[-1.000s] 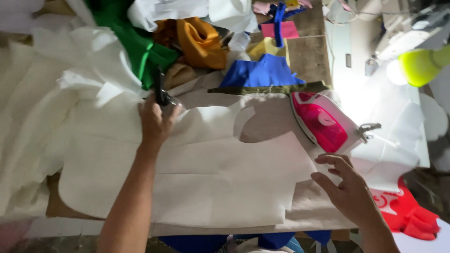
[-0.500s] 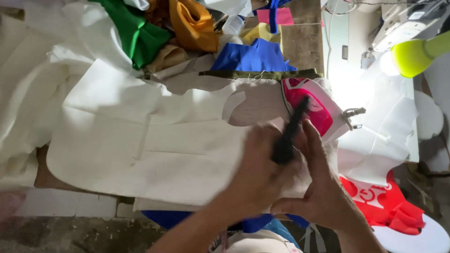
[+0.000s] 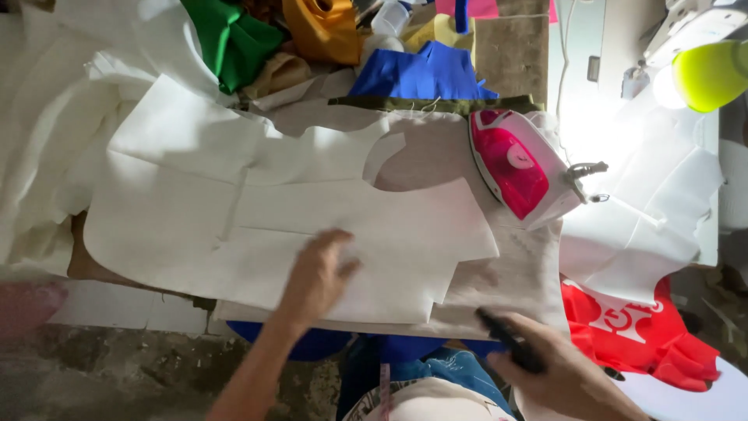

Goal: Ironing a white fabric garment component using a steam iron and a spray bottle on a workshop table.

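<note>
on the cream cut fabric piece [image 3: 312, 226] spread over the table, the left hand [image 3: 315, 277] lies flat, fingers open, gripping nothing; at the near edge, the right hand [image 3: 557, 374] is closed around a black tool [image 3: 506, 347]; a pink iron [image 3: 518, 168] rests just beyond.

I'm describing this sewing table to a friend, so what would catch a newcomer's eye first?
Probably the pink and white iron, lying to the right on the padded board, beside the big cream cut fabric piece under the left hand. Behind lie bright green, orange and blue cloths. The right hand grips a dark tool at the near edge.
</note>
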